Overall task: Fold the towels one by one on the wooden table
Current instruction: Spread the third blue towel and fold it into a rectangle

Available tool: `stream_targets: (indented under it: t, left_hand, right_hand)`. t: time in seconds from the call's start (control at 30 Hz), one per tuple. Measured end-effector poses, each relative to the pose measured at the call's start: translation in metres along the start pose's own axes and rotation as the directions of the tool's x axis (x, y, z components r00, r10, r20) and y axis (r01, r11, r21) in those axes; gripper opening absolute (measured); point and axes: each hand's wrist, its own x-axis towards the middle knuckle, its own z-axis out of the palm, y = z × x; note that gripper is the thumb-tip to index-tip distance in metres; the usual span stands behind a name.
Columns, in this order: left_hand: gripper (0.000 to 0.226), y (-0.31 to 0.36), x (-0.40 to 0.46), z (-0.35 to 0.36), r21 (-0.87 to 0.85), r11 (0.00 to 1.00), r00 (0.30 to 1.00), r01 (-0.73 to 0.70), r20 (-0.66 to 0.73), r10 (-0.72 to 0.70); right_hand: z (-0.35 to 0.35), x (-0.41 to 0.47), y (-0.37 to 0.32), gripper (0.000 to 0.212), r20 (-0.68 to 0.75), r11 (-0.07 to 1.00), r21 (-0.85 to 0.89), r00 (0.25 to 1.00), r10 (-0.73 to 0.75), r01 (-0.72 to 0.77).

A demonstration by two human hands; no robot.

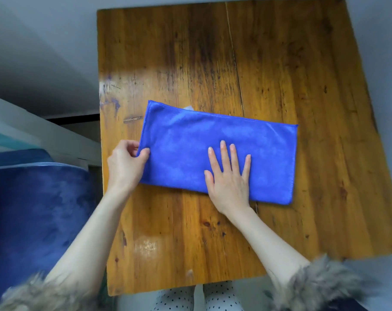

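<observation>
A blue towel (217,149) lies across the middle of the wooden table (213,63), folded into a long strip that runs left to right and tilts a little, its right end nearer the person than its left. The right hand (229,176) rests flat on the near half of the strip, fingers straight and slightly spread, palm pressing the cloth down onto the wood. Over at the left end, the left hand (126,162) pinches the towel's short edge between thumb and curled fingers, just at the near-left corner, right by the table's left side. A small pale scrap (189,107) peeks out from under the towel's far edge; what it is cannot be told. Both forearms are bare, with furry grey cuffs (320,286) pushed back near the elbows. To the left of the table, lower down, sits a dark blue cushion (38,209), plush-looking. Spotted trousers (197,299) show below the near table edge.
</observation>
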Motion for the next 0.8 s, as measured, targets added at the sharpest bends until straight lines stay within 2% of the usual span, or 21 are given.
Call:
stream_targets:
  t: [0.1,0.17,0.23,0.33,0.43,0.53,0.6,0.67,0.8]
  left_hand:
    - [0.037,0.005,0.018,-0.012,-0.063,0.988,0.989,0.141,0.061,-0.137]
    - [0.031,0.007,0.021,-0.016,-0.157,0.965,0.97,0.211,0.157,-0.187]
    - [0.014,0.013,0.016,-0.017,-0.229,0.945,0.957,0.236,0.226,-0.184]
    - [0.007,0.027,0.006,-0.017,-0.32,0.926,0.964,0.198,0.233,-0.126]
    - [0.013,0.054,-0.01,-0.012,-0.38,0.915,0.968,0.139,0.247,-0.045]
    - [0.014,0.088,-0.035,0.008,-0.356,0.934,0.97,0.019,0.234,0.069]
    - [0.017,0.111,-0.057,0.03,-0.292,0.95,0.966,-0.107,0.195,0.169]
    - [0.018,0.13,-0.08,0.056,-0.218,0.951,0.953,-0.218,0.162,0.255]
    - [0.021,0.143,-0.113,0.117,-0.103,0.933,0.906,-0.346,0.224,0.361]
  right_hand:
    - [-0.006,0.009,-0.006,0.059,0.055,0.999,0.04,0.998,-0.014,0.012]
    - [-0.011,0.006,0.0,0.061,0.062,0.99,0.134,0.996,-0.057,0.048]
    - [-0.018,-0.002,0.009,0.058,0.004,0.953,0.299,0.999,-0.05,0.046]
    - [-0.028,-0.023,0.026,0.047,-0.069,0.868,0.496,0.997,0.046,-0.006]
    - [-0.039,-0.042,0.047,0.043,-0.049,0.766,0.638,0.988,0.147,-0.082]
    - [-0.044,-0.054,0.069,0.038,-0.024,0.672,0.73,0.978,0.205,-0.123]
    - [-0.048,-0.058,0.084,0.03,-0.011,0.583,0.794,0.955,0.298,-0.173]
    - [-0.052,-0.059,0.101,0.026,0.088,0.453,0.849,0.918,0.386,-0.272]
    - [-0.054,-0.061,0.126,0.028,0.372,0.082,0.899,0.847,0.38,-0.431]
